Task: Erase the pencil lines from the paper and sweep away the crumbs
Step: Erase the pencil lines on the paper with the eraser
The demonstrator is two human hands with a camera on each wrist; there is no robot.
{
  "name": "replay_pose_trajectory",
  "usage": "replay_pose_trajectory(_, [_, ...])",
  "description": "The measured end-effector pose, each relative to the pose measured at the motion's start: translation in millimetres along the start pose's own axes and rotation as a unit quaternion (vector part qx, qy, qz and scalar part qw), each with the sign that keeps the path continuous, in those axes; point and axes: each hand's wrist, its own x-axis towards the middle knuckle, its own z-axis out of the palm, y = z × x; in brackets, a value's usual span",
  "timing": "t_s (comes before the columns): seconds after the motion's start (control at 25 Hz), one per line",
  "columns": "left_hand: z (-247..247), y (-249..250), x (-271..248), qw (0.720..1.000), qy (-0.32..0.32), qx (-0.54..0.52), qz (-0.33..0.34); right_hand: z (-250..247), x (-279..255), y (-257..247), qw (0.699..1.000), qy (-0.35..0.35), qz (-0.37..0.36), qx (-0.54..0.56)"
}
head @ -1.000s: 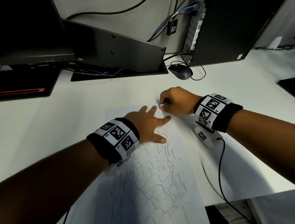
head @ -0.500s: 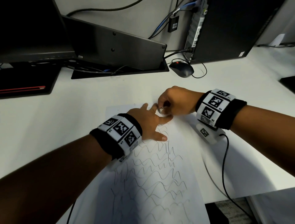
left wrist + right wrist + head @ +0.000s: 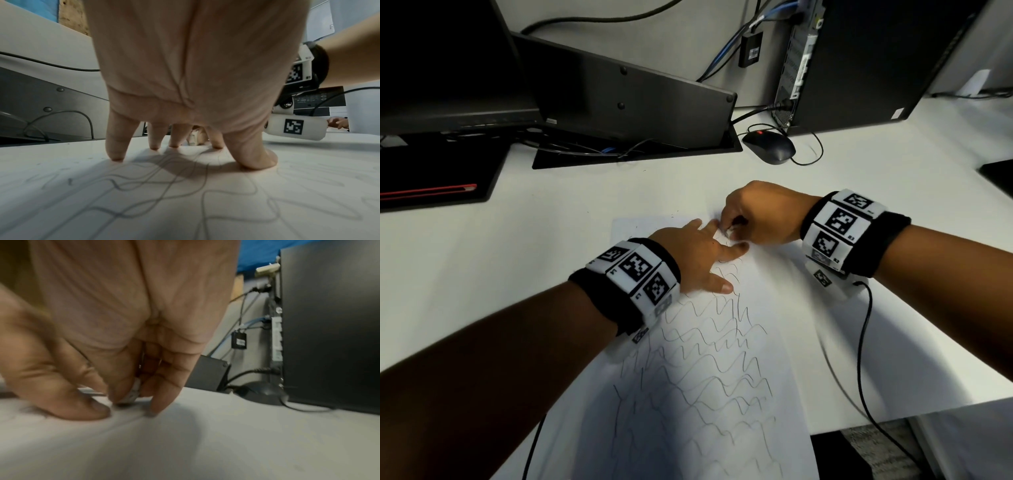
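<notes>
The right hand (image 3: pixel 760 214) has its grip curled tight on a small white eraser (image 3: pixel 132 393), pinched between thumb and fingertips (image 3: pixel 153 410) with its lower end pressed onto the paper (image 3: pixel 767 394); the eraser stands steeply, its long axis close to upright, though blur hides its exact outline. Just beside it the left hand (image 3: pixel 698 257) lies spread, its grip wide and holding nothing, the straight fingertips (image 3: pixel 117 155) and thumb pressing the paper flat. The eraser sits at the far end of the paper, in the gap between the left hand's index and middle fingers. The paper lies on the white desk (image 3: pixel 517 260) with its long axis running from the near edge away toward the black mouse (image 3: pixel 770 147), slightly slanted. Wavy pencil lines (image 3: pixel 709 370) cover the paper nearer than the left hand. A few dark crumbs (image 3: pixel 654 219) lie at the paper's far edge. Behind the mouse stands a black computer tower (image 3: pixel 859 58).
</notes>
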Motion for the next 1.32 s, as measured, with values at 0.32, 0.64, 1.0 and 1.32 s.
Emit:
replay_pose_trajectory(0.32, [-0.3, 0.0, 0.8, 1.0, -0.005, 0.015, -0.006, -3.1, -2.3, -1.6, 1.0, -0.005, 0.006, -0.01])
replay_pose_trajectory(0.64, [1.3, 4.1, 0.8, 1.0, -0.004, 0.01, -0.011, -3.3, 0.9, -6.9, 0.999, -0.031, 0.002, 0.007])
replay_pose_trajectory(1.0, [5.1, -14.8, -11.2, 0.997, 0.004, -0.059, -0.043, 2.1, 3.5, 8.8, 0.98, -0.018, 0.127, 0.153])
replay_pose_trajectory(1.32, [12.2, -16.2, -9.2, 0.999, -0.009, 0.008, -0.03, 4.4, 5.7, -12.8, 0.998, 0.023, -0.001, 0.057])
